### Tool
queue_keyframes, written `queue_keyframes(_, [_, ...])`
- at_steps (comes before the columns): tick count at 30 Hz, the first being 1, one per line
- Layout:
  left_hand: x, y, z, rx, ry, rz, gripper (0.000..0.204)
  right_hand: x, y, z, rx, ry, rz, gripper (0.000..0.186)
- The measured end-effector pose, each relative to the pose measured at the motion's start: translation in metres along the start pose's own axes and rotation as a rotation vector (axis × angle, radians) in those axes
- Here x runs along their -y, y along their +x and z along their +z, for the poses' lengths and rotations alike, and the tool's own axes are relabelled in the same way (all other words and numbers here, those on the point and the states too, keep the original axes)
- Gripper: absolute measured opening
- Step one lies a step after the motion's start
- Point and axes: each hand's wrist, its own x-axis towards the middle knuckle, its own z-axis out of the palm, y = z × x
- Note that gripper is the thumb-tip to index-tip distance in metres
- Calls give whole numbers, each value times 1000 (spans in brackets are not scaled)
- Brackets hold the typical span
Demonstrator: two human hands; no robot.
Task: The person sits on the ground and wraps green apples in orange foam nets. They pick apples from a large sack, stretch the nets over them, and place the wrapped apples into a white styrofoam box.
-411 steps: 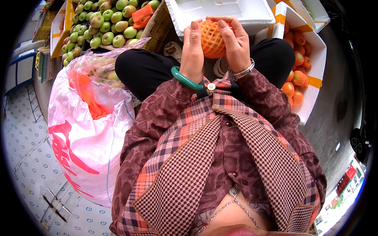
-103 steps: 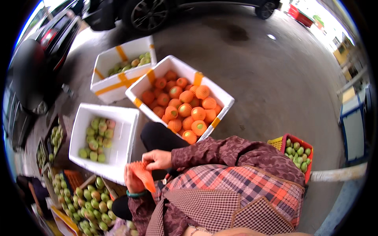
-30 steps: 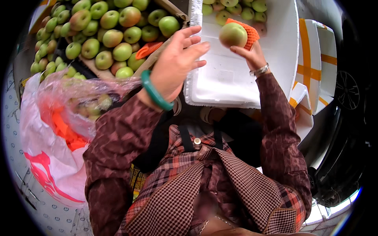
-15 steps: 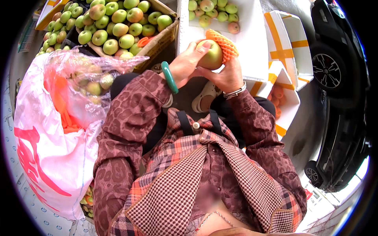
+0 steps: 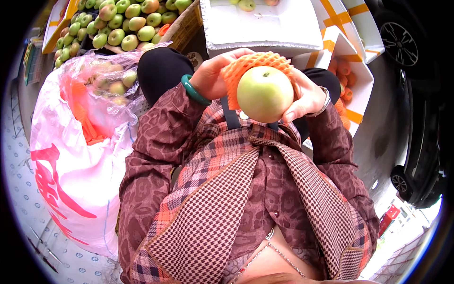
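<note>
Close to my chest, a pale green apple (image 5: 266,97) with its stem end up sits partly inside an orange foam net sleeve (image 5: 231,80). The sleeve wraps its far and left sides; the near face is bare. My right hand (image 5: 307,94) is closed on the apple, its thumb pressed to the lower right side. From the left, my left hand (image 5: 213,75) grips the sleeve, with most of its fingers hidden behind the netting.
A cardboard box (image 5: 187,26) heaped with apples stands far left. Nearer is a white sack (image 5: 75,175) with orange foam nets (image 5: 90,128) and bagged apples. Ahead sits a white foam box (image 5: 265,31); right of it, another box (image 5: 362,90) holds net-wrapped fruit. A black car (image 5: 421,118) stands at right.
Both hands have drawn the apple nearer my chest. The foam sleeve, earlier against the apple's right side, now spreads around its back and left. The view has shifted downward.
</note>
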Motion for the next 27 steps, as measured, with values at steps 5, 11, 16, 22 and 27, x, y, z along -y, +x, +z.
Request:
queue_keyframes(5, [-1,-11,11,-191,230,155,38,-5,1,3,-105,-112,-65,88])
queue_keyframes(11, [7,-4,32,-701,1256,428,31,-33,24,-1,-445,-481,-325,84])
queue_keyframes(16, [37,-9,55,-588,1729,573,27,-50,41,-20,-763,-661,-519,78])
queue_keyframes(22, [25,10,57,-650,1190,738,35,-34,36,4,-528,-382,-536,76])
queue_keyframes(27, [23,27,36,-582,984,683,30,-40,36,12,-465,-514,-482,75])
